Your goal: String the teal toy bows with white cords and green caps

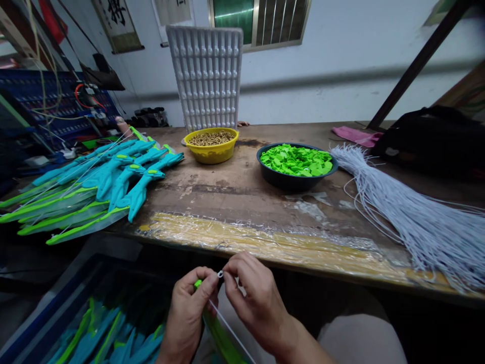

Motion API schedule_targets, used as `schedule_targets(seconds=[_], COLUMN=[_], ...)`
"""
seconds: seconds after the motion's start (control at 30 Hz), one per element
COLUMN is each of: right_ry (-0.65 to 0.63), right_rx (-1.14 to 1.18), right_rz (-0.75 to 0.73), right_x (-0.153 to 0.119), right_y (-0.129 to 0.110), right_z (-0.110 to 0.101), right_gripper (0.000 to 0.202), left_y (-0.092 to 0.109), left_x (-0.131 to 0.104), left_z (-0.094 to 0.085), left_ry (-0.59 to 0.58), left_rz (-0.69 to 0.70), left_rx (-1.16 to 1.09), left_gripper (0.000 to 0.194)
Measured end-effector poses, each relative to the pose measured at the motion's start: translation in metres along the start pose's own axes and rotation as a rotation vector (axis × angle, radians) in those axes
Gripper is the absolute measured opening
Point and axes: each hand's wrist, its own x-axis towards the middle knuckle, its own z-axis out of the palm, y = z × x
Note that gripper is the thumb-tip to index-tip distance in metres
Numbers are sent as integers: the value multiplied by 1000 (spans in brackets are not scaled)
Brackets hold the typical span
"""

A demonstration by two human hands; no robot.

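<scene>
Low in the middle of the view, below the table's front edge, my left hand [189, 308] is closed around the tip of a green plastic piece [220, 336]. A white cord [233, 328] runs along that piece up to a small white loop [220, 274] between the two hands. My right hand [255, 298] pinches at the loop with thumb and forefinger, its other fingers curled. The lower part of the green piece runs out of view at the bottom.
On the table [212, 202] stand a yellow bowl [212, 152] of brass-coloured rings and a dark bowl [291, 179] of green pieces. White cords [417, 212] lie right, blue-green toy bows [125, 182] left. A blue crate [41, 308] holds more at lower left.
</scene>
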Motion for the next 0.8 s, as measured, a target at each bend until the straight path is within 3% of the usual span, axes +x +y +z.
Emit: schedule_targets(seconds=[0.13, 0.3, 0.43, 0.57, 0.8], right_ry=[-51, -116, -127, -197, -407], right_rx=[111, 148, 160, 130, 19], right_rz=[84, 71, 163, 260, 262], right_x=[0, 1, 3, 6, 21], right_y=[-2, -2, -2, -1, -2], right_z=[-5, -2, -3, -16, -45], right_gripper=[7, 10, 12, 11, 12], left_y=[2, -1, -1, 1, 2], left_x=[-1, 2, 2, 1, 10], left_z=[-1, -4, -5, -4, -1], left_ry=[-3, -30, -66, -75, -63], left_rz=[-9, -11, 8, 64, 95], left_rx=[43, 47, 63, 107, 222], left_gripper=[42, 40, 39, 42, 35])
